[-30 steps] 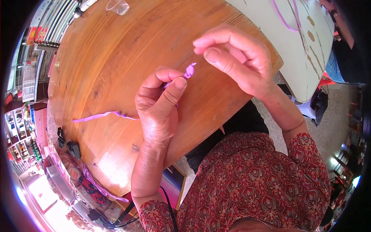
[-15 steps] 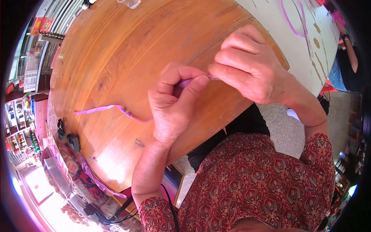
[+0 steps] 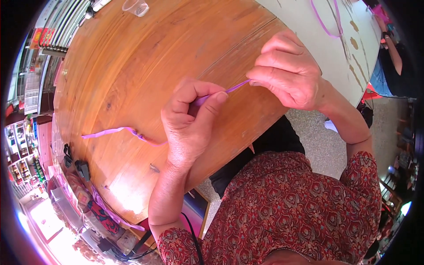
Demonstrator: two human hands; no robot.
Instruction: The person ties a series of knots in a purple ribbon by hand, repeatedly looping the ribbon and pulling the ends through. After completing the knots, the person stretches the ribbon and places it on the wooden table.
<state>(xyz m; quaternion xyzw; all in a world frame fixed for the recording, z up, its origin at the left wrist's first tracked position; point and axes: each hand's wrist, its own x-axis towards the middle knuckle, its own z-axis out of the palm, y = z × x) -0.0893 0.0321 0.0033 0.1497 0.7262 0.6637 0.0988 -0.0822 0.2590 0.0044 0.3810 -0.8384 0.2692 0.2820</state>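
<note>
A narrow purple ribbon [image 3: 238, 86] stretches taut between my two hands above the wooden table. My left hand [image 3: 191, 117] pinches it between thumb and forefinger, with more ribbon gathered inside the curled fingers. At the other end, my right hand [image 3: 287, 73] is closed on the ribbon, its fingers folded together so that the tip is hidden. A loose purple length [image 3: 108, 131] with a small knot-like bunch lies on the table to the left and runs toward my left wrist; whether it joins the held piece is hidden behind the hand.
The wooden tabletop [image 3: 145, 57] has a clear plastic cup [image 3: 136, 7] at its far edge. Black clips [image 3: 82, 170] lie at the left edge, near more purple ribbon [image 3: 110, 212]. A white table [image 3: 318, 48] adjoins at right, bearing a purple loop [image 3: 324, 26]; another person's arm [image 3: 393, 53] is beyond.
My hands have drawn apart, the left one shifting a little left, so a longer stretch of ribbon shows between them. The whole view has shifted slightly.
</note>
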